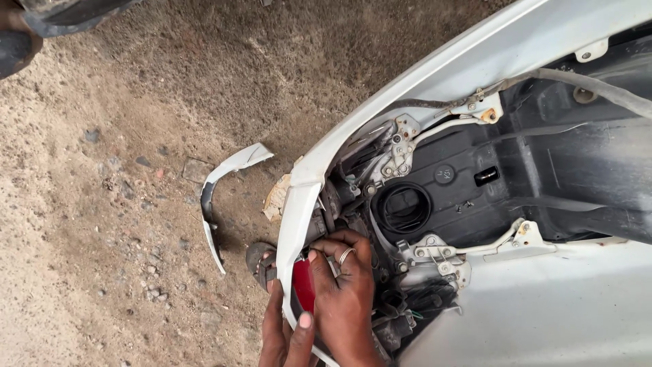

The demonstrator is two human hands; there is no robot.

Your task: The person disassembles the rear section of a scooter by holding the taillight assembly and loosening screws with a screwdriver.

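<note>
The open rear of a white scooter fills the right side, its seat off and the black inner tub bare. A red tail light sits in the white rear panel at the tail end. My right hand, with a ring on one finger, is curled over the top of the tail light, fingers reaching into the frame behind it. My left hand grips the light from below and outside, its thumb pressed on the red lens. Wiring and brackets below my hands are partly hidden.
A loose curved white trim piece lies on the dirt ground to the left. A sandalled foot stands beside the tail. A round black filler opening, a grey hose and a tyre are also in view.
</note>
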